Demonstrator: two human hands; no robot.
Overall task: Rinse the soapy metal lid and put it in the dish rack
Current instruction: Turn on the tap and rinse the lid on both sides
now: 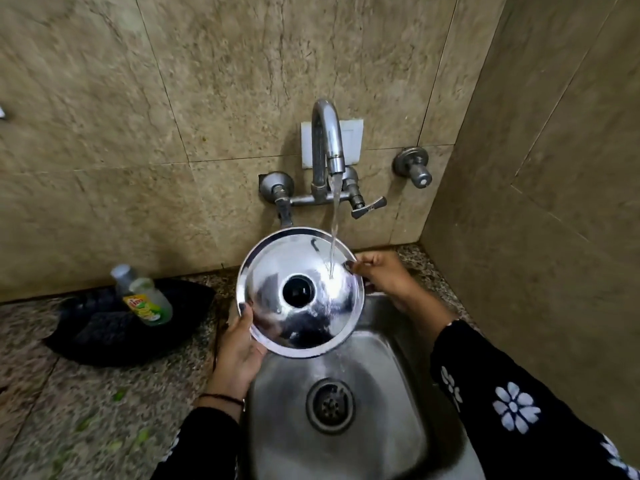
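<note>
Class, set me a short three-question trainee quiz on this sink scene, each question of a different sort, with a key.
1. True or false: the metal lid lies flat in the sink.
2. Where does the tap's water land? A knob; B lid's right part; C drain.
3. Fill in: the left hand and right hand each grip the lid's ____.

Key: 1 false; 2 B; 3 rim.

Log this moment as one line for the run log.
step: rinsing | metal lid: tilted over sink, under tap stream | left hand: grips lower-left rim | right hand: grips right rim | dish rack: not visible
</note>
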